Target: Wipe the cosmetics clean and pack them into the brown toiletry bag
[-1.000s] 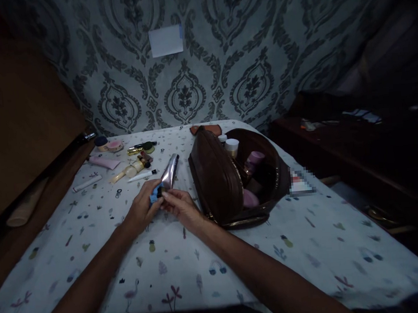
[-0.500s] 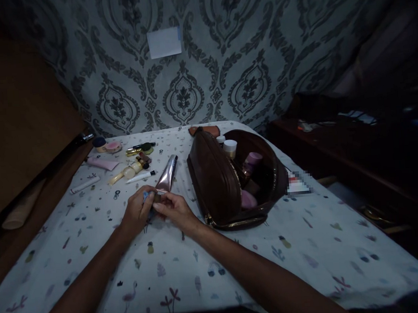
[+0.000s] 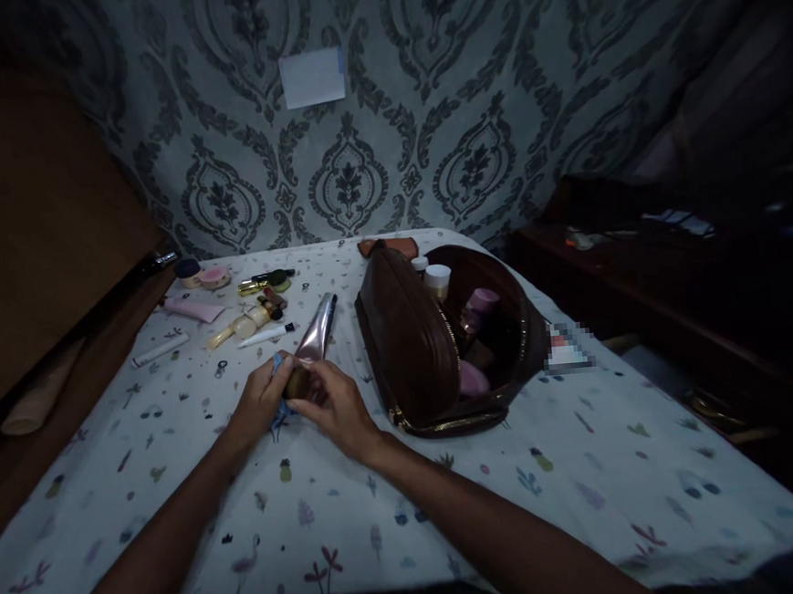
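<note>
Both hands meet above the table, just left of the open brown leather bag (image 3: 399,333). My left hand (image 3: 262,399) is closed around a blue patterned cloth (image 3: 282,416), part of which hangs below the fingers. My right hand (image 3: 340,407) grips a small round gold-brown container (image 3: 298,383), its surface turned toward the cloth; fingers cover much of it, and its exact kind is unclear. Right behind the hands lies a shiny pink squeeze tube (image 3: 317,331) with a dark cap. White-lidded jars (image 3: 437,281) and a pink-capped bottle (image 3: 480,302) show inside the bag.
Several cosmetics lie at the back left, among them a pink tube (image 3: 193,309), a white pen-like tube (image 3: 266,336), and a pink round compact (image 3: 215,276). An orange-brown case (image 3: 392,246) rests behind the bag. A printed cloth (image 3: 333,540) covers the table.
The small round container has turned between my hands and shows more of its face. More of the blue cloth now hangs out by my left hand. The bag stays put.
</note>
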A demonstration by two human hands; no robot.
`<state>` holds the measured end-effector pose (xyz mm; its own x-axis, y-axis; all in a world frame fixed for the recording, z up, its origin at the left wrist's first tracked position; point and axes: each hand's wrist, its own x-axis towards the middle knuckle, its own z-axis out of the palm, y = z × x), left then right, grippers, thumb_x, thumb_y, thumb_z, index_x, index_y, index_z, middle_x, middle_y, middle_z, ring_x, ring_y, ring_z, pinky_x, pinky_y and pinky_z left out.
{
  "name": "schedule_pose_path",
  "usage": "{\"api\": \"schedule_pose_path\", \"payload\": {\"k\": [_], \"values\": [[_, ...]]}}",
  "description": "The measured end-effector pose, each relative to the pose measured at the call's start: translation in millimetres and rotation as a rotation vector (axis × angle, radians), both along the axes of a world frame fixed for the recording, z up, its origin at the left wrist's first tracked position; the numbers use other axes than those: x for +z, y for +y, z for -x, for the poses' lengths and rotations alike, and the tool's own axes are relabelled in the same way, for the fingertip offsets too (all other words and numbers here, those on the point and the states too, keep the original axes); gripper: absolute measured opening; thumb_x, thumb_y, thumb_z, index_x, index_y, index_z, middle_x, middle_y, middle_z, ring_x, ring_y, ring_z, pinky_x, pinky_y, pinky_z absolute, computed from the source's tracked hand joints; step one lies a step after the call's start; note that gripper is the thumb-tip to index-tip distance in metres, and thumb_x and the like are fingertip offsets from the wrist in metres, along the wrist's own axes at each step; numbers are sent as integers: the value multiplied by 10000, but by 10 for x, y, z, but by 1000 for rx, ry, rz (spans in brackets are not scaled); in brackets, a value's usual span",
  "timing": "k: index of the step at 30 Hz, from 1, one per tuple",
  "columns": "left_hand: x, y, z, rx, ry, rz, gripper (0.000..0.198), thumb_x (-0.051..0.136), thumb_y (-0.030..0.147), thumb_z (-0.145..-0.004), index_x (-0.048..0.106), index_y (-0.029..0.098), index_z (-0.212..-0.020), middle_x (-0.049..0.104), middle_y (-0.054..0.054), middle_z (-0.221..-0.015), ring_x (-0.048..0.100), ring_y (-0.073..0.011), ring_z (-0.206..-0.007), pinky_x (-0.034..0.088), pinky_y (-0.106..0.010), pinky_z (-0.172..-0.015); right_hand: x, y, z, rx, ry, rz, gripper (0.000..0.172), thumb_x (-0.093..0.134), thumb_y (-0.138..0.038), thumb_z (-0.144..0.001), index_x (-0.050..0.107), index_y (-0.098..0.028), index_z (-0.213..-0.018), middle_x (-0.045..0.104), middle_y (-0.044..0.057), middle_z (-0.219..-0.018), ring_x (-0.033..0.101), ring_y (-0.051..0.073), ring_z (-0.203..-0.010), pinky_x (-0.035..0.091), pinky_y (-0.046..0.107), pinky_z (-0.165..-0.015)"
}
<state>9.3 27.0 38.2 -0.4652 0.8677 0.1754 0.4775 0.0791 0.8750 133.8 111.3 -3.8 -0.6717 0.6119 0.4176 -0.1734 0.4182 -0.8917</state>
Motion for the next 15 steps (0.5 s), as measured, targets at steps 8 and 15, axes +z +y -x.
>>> {"api": "schedule_pose_path", "payload": {"k": [8,15], "values": [[-39,-6,74,-18,-83,-69,431,450,570,-942,629,180,-898,644,-17,-806,602,-184,-781,483,-299,-758,68,-23,4,68,-11,186,322,762,-313,-743,598,-225,-1006,611,-1,-883,584,162,-797,482,270,-674],[-79,1,86,80,-49,-115,399,501,538,-920,596,178,-779,589,4,-729,545,-154,-692,455,-273,-678,16,-57,24,0,37,76,423,758,-160,-682,623,-213,-1079,588,58,-1074,588,175,-820,522,310,-718]]}}
